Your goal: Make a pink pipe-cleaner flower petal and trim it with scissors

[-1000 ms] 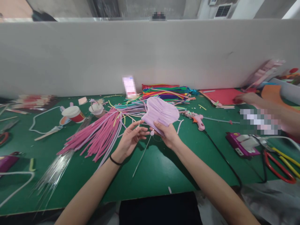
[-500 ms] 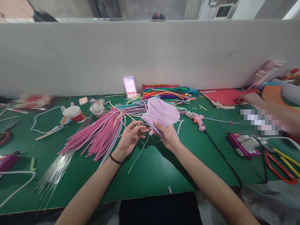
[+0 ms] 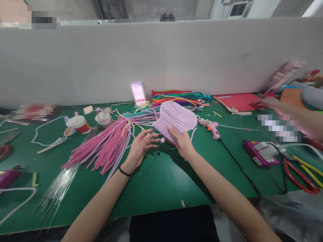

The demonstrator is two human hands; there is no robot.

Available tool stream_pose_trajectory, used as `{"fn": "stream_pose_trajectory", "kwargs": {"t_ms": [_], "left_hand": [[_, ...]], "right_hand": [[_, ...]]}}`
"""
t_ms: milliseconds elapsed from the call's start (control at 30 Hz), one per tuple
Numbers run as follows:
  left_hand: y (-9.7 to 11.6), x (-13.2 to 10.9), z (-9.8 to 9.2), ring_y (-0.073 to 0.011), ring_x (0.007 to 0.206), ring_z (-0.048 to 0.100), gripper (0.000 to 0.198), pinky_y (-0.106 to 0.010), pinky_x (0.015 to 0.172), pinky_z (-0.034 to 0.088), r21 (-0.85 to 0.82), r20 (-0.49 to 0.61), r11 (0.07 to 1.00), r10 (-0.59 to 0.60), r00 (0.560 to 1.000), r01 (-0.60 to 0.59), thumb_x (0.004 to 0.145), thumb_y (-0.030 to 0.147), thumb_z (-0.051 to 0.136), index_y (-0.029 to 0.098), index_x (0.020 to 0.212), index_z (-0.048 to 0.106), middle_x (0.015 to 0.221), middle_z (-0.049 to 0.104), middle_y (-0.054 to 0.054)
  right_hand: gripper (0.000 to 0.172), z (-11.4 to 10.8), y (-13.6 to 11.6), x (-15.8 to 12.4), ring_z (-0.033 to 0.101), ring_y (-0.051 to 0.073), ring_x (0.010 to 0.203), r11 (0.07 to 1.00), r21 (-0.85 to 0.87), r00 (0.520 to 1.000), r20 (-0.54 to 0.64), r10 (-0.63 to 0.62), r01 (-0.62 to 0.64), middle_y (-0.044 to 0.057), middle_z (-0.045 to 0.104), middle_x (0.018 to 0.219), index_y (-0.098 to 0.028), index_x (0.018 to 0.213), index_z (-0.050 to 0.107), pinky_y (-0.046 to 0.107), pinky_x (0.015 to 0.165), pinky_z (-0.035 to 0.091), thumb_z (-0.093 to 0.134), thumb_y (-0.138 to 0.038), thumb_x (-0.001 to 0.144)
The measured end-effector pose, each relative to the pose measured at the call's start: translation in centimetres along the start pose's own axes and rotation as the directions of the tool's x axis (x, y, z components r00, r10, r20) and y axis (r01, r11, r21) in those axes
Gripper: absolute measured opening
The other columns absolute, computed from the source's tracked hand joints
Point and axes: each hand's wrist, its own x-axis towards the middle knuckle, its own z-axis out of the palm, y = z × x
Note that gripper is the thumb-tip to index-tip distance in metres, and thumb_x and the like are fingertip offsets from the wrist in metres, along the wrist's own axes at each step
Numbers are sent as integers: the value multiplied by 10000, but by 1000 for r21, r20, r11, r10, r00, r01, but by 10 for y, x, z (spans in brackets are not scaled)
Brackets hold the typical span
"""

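My right hand (image 3: 182,143) is closed on a lilac fan-shaped piece of fuzzy pipe cleaners (image 3: 175,117), thumb pressed on its near face and fingers hidden behind. Just below its lower left edge is a small lilac ball (image 3: 163,140), with a thin wire loop curving beside it. A pale thin stem near the ball is blurred. Close to the ball, my left hand (image 3: 142,145) has its fingers stretched and apart. Whether a fingertip touches the wire I cannot tell.
Pink pipe cleaners (image 3: 101,144) lie left of my hands, over clear wrapping (image 3: 59,181). A pink glue gun (image 3: 214,129) rests to the right, by a purple power strip (image 3: 259,154) and red-handled pliers (image 3: 300,181). Another person's hand (image 3: 267,102) touches red sheets (image 3: 237,101).
The fan-shaped piece has turned slightly and shifted right and up. My left fingers have spread more. The stem that stuck out toward me now shows only faintly near the left hand.
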Motion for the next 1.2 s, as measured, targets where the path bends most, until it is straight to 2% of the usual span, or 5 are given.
{"fn": "stream_pose_trajectory", "kwargs": {"t_ms": [300,467,600,833,1200], "left_hand": [[-4,3,-5,-192,587,710,256,-240,523,546,121,-71,993,-8,997,16,750,334,749,161,911,649,717,703,-7],[3,6,-11,-140,596,704,225,-205,549,550,-39,-221,996,75,972,-85,740,279,756,179,846,584,716,647,47],[9,6,-12,-153,726,724,204,-229,602,572,-204,-226,975,40,973,-88,780,173,699,214,939,578,848,701,31],[12,2,-11,-165,835,711,128,-302,793,582,-418,-189,908,-69,979,-16,836,125,608,165,950,652,878,741,-37],[0,-5,7,-157,864,703,32,-283,802,585,-425,-51,902,-107,993,75,815,144,674,150,785,679,893,746,-35]], "right_hand": [[496,-15,-2,9,657,169,660,950,-281,966,175,190,-136,33,703,796,-181,912,672,288,535,551,605,-651,768],[410,-21,5,9,656,146,698,896,-440,906,400,135,61,17,697,859,-206,998,635,224,529,514,771,-451,698],[586,-12,13,0,659,131,737,932,-328,891,454,15,152,7,715,887,-236,1159,566,240,652,523,833,-329,646],[449,-11,-6,-2,671,131,776,951,9,851,449,272,-309,37,726,935,-206,1101,673,242,663,556,607,-557,829],[312,0,7,-12,613,91,664,964,2,859,454,235,-264,22,704,870,-209,979,713,174,517,458,782,-376,725]]}}
